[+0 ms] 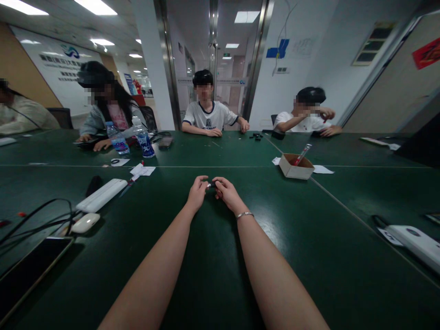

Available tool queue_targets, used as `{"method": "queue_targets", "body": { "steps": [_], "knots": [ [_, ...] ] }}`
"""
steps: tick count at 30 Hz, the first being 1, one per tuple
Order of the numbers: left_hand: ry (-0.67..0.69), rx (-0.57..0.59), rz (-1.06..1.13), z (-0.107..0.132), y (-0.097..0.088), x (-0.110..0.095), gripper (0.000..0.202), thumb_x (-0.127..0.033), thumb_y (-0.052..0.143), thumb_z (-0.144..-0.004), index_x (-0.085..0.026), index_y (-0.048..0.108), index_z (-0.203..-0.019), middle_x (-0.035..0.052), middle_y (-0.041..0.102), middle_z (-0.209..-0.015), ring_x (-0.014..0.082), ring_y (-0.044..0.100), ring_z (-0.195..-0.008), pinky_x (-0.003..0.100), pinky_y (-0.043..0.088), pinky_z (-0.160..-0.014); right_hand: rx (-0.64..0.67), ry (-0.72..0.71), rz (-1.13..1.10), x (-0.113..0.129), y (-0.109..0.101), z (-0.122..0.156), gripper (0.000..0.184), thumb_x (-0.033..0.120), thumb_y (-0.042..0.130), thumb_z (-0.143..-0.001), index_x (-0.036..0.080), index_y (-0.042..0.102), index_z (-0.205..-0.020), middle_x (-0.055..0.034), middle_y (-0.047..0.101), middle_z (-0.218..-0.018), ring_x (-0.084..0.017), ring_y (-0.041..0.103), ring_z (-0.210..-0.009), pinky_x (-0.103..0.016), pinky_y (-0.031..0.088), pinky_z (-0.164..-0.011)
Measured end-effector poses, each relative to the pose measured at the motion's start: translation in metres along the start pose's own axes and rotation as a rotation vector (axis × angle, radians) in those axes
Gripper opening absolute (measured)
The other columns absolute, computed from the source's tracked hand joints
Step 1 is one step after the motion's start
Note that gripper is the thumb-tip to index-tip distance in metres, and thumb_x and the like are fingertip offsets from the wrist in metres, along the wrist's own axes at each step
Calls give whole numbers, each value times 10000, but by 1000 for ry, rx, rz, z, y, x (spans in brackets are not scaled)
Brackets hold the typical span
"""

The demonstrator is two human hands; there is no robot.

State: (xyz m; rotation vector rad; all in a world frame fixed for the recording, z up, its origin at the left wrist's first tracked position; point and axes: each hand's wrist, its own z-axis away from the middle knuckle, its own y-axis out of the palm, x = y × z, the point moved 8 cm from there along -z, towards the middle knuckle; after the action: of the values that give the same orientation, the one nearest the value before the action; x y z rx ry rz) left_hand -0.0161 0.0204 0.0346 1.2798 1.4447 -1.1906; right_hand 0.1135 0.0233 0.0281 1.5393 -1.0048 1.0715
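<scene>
Small dark part pinched between two hands, mid-counter.
Left hand and right hand: fingers clamped on the part from either side, low over the green surface. Cardboard box well apart, far right.

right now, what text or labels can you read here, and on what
Nothing is legible.
Wall banner: logo and lines of text, too blurred.
Water bottle labels: too small.
Red paper on the right wall: marks illegible.
Small dark piece between left hand and right hand: no print shows.
</scene>
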Motion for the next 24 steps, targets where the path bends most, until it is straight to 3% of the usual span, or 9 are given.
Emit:
{"method": "queue_targets", "body": {
  "steps": [24],
  "knots": [
    [28,10,-30,-2,0,1,263,-265,464,-883,-178,576,-1105,-18,522,-666,127,503,-613,239,391,-605,5,-2,3,-1,0,0,382,456,711,-696,191,614,-953,78,425,-574,-71,373,-441,-216,404,-436]
  ]
}}
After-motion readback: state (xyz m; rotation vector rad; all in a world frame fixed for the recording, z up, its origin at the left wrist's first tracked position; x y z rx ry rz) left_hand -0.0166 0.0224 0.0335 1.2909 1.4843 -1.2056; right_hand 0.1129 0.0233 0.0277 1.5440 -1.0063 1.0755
